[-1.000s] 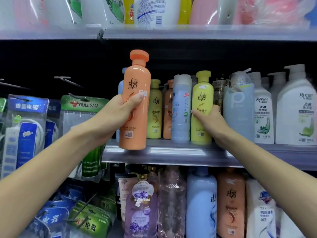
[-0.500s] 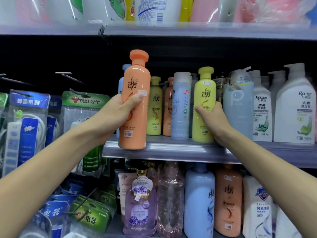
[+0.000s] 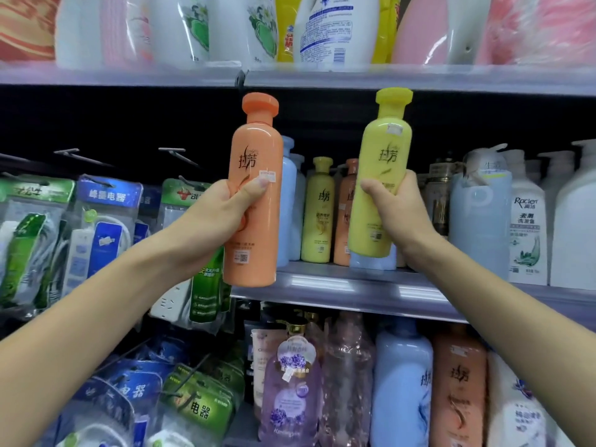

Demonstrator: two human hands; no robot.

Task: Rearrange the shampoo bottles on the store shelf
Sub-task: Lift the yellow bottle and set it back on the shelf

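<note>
My left hand [image 3: 222, 217] grips an orange shampoo bottle [image 3: 256, 175] upright in front of the middle shelf [image 3: 371, 291], its base level with the shelf's front edge. My right hand [image 3: 400, 208] grips a yellow shampoo bottle [image 3: 380, 175], lifted clear of the shelf and tilted slightly left. Behind them a smaller yellow bottle [image 3: 319, 214], an orange bottle [image 3: 345, 214] and pale blue bottles [image 3: 290, 201] stand on the shelf. A pale blue bottle's base [image 3: 371, 261] shows under the held yellow one.
White Raclen pump bottles [image 3: 529, 227] and a large pale blue bottle [image 3: 480, 217] fill the shelf's right part. Packaged power strips [image 3: 106, 227] hang on hooks at the left. The upper shelf edge [image 3: 354, 79] runs just above the bottle caps. More bottles [image 3: 400, 388] crowd the lower shelf.
My right hand has lifted the yellow bottle up off the shelf and toward me. My left hand keeps the orange bottle in much the same place.
</note>
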